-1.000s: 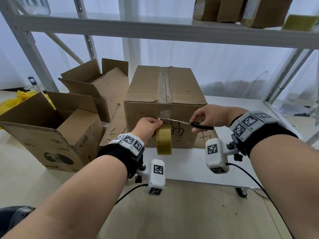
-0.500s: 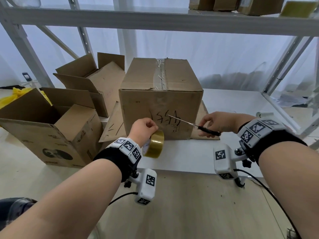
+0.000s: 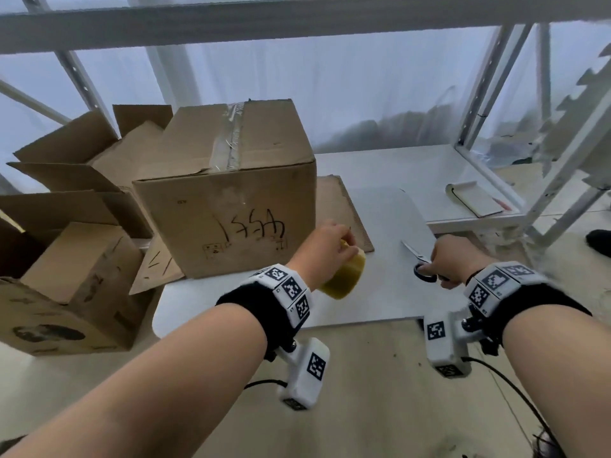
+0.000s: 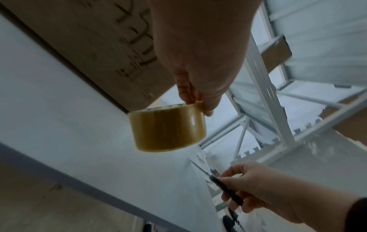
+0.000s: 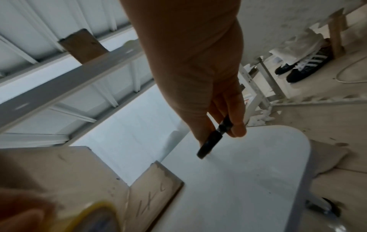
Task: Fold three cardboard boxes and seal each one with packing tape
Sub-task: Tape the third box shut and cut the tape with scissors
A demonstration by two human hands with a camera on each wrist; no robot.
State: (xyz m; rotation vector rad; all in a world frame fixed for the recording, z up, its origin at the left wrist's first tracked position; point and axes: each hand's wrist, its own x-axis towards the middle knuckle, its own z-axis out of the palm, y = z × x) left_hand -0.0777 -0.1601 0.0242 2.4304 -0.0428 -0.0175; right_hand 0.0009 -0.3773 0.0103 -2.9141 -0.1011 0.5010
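Now lowered away from the taped brown cardboard box [image 3: 228,190], both hands. Left hand [image 3: 325,247], fingers curled in a firm grip round the yellowish roll of packing tape [image 3: 344,276], just above the white table [image 3: 390,292]. Right hand [image 3: 454,259], pinching black-handled scissors [image 3: 420,259], blades closed, over the table right of the box.

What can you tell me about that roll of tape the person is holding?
The roll of tape is a wide ring of glossy, see-through yellowish-brown packing tape. The left hand pinches it at its rim, thumb outside, fingers inside. It hangs in the air above the white table, just in front of the sealed cardboard box, touching neither as far as can be seen. No loose end shows.
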